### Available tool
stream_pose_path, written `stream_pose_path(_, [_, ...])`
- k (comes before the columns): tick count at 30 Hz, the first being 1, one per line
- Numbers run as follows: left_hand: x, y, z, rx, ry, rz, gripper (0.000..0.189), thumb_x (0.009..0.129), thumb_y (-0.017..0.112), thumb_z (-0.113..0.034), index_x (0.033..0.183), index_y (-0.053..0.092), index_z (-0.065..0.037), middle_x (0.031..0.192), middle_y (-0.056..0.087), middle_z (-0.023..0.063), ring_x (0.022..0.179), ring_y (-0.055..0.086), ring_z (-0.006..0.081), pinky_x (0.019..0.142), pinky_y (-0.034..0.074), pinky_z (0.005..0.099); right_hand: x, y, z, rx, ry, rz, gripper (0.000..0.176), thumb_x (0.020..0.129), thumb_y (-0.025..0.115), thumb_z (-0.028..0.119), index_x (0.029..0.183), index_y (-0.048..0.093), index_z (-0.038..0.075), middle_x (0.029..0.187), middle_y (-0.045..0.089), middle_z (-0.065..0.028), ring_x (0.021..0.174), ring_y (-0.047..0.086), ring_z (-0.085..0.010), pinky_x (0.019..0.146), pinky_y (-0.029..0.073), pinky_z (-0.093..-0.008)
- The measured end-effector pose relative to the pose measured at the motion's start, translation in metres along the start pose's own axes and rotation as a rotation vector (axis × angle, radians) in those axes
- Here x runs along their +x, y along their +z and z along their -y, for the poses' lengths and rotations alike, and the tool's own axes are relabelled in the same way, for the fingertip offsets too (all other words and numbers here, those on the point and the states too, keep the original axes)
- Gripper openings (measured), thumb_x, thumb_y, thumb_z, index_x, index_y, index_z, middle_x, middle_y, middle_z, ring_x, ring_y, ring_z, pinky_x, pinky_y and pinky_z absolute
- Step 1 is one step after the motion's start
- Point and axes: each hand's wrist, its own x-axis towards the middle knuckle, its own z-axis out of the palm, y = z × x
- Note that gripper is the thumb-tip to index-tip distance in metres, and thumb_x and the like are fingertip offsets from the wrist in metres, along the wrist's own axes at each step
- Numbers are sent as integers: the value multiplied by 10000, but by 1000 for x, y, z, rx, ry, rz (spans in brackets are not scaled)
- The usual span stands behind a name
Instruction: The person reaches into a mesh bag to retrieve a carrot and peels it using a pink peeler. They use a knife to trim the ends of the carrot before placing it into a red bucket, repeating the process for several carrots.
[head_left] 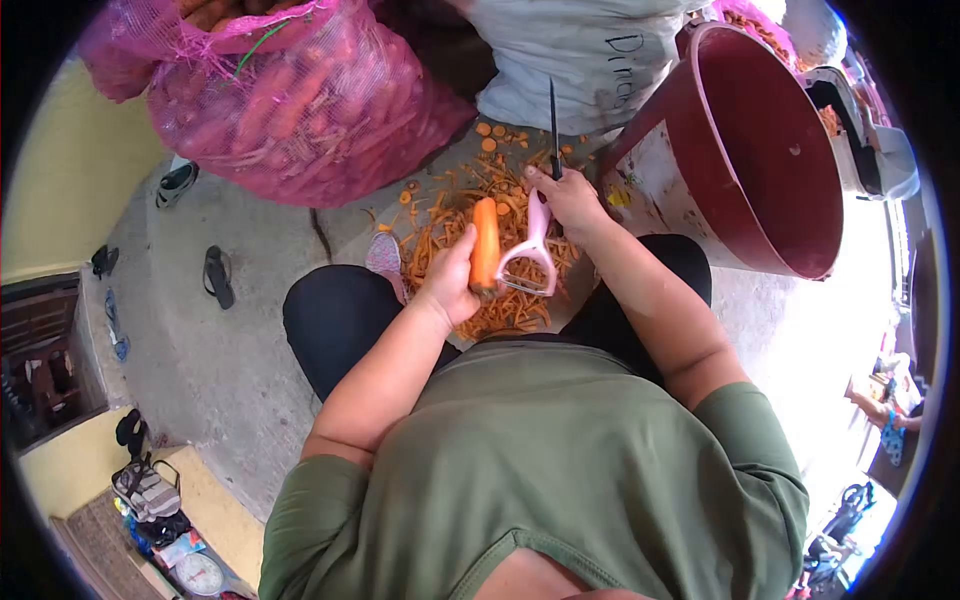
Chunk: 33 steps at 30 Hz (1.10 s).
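My left hand (450,278) is closed around a peeled orange carrot (486,240), its darker end pointing toward me. Beside it, my right hand (577,207) grips a pink Y-shaped peeler (531,255) by the handle, with the blade end close to the carrot's lower end. The same hand also holds a knife (554,125), whose dark blade points away from me. Beneath both hands lies a pile of orange peelings (440,240) on the floor. A few round carrot slices (488,144) are scattered at its far side.
A pink mesh sack (290,120) full of carrots stands front left. Beyond the pile is a white sack (580,60) with lettering. A large dark-red bucket (660,180) leans at the right. Slippers (217,277) lie on the concrete floor at left; a dial scale (199,574) sits lower left.
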Motion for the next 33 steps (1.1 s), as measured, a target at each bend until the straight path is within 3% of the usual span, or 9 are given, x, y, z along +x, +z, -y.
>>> stream_pose_path(4, [-11,13,19,160,2,-32,346,846,386,-400,948,481,-84,752,522,53,634,514,179,511,437,315,-19,7,4,-385,-206,-202,392,689,627,399,641,554,16,543,514,-40,502,473,-123,508,390,-275])
stream_pose_path(9, [-20,3,25,200,-77,149,316,860,378,-353,947,471,-63,766,530,72,654,528,174,535,446,307,22,-26,0,-376,-169,-680,440,671,617,418,743,591,-16,679,589,-180,683,577,-311,641,430,-359])
stream_pose_path(11, [-27,5,23,198,-54,122,313,857,390,-348,943,471,-57,768,531,75,665,534,178,552,454,309,39,-54,-5,-331,-60,-726,429,677,610,407,774,596,-11,754,590,-202,727,576,-313,666,432,-357])
stream_pose_path(16, [-21,-3,19,211,15,180,305,837,433,-359,987,426,-94,828,522,90,708,560,199,551,467,326,25,-20,-15,-158,-172,-606,425,677,653,403,634,529,-2,566,508,-55,511,455,-136,497,391,-297])
stream_pose_path(19, [-20,-4,16,155,-58,218,303,825,464,-346,985,426,-92,831,511,87,702,553,199,553,468,320,8,-14,-7,-214,-128,-471,506,675,599,492,728,571,-11,611,564,-117,606,555,-226,612,423,-320])
stream_pose_path(25, [-24,14,16,278,87,62,312,846,402,-378,978,444,-99,816,504,75,636,513,185,560,463,319,-5,-17,15,-411,-297,-204,449,695,596,468,740,580,22,559,537,-90,556,529,-171,564,415,-317])
stream_pose_path(29, [-13,-1,11,184,57,111,303,860,371,-363,969,460,-94,805,525,80,654,534,184,549,465,314,20,-31,9,-382,109,-235,475,697,605,461,620,538,-2,517,500,-48,509,488,-119,485,399,-278])
stream_pose_path(30, [-10,-2,11,137,41,109,312,862,367,-364,953,467,-83,761,527,74,633,535,170,522,461,294,13,-25,6,-163,-50,-187,477,652,641,482,585,520,25,522,505,-46,506,510,-133,468,408,-276])
stream_pose_path(33, [3,-8,14,124,42,56,345,866,350,-373,929,484,-61,689,527,63,589,535,152,481,454,270,-14,2,11,-478,-116,-108,556,577,671,523,567,521,-12,558,548,-112,564,565,-195,551,452,-312])
